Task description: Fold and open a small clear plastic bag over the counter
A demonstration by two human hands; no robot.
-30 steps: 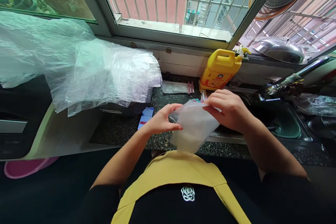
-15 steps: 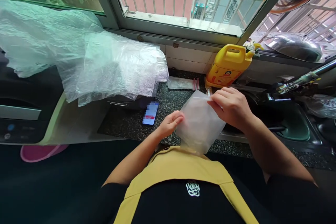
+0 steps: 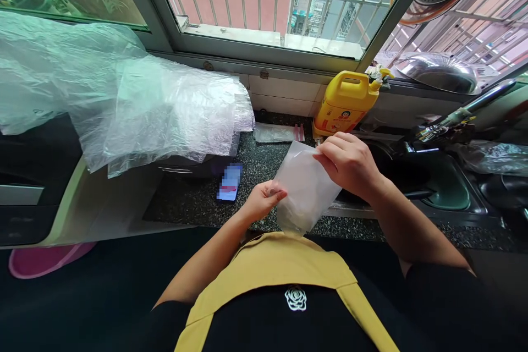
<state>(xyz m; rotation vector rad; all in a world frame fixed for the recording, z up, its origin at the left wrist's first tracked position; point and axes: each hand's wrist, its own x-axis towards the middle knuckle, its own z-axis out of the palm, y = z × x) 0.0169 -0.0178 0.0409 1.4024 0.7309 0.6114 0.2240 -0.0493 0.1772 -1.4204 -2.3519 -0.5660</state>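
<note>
A frosted, see-through plastic bag (image 3: 307,190) hangs tilted between my hands, just in front of the yellow apron (image 3: 268,261). My left hand (image 3: 264,199) pinches its left edge between thumb and fingers. At the upper right corner my right hand (image 3: 344,159) is closed on the bag's edge, fingers curled over it. Something pale shows faintly near the bag's bottom, too blurred to name. Left of my left hand a phone (image 3: 230,182) lies on the dark speckled counter (image 3: 185,198).
Behind my right hand stands a yellow jug (image 3: 346,100) with a pump top. A flat clear packet (image 3: 274,133) lies beside it. Sheets of clear plastic (image 3: 173,110) cover the left side. At right are a dark sink (image 3: 449,187) and a faucet (image 3: 445,124). A barred window runs behind.
The view has shifted slightly, so the surroundings sit further left. The bag is tilted a little differently, and my left thumb has moved along its edge. Both hands still hold it.
</note>
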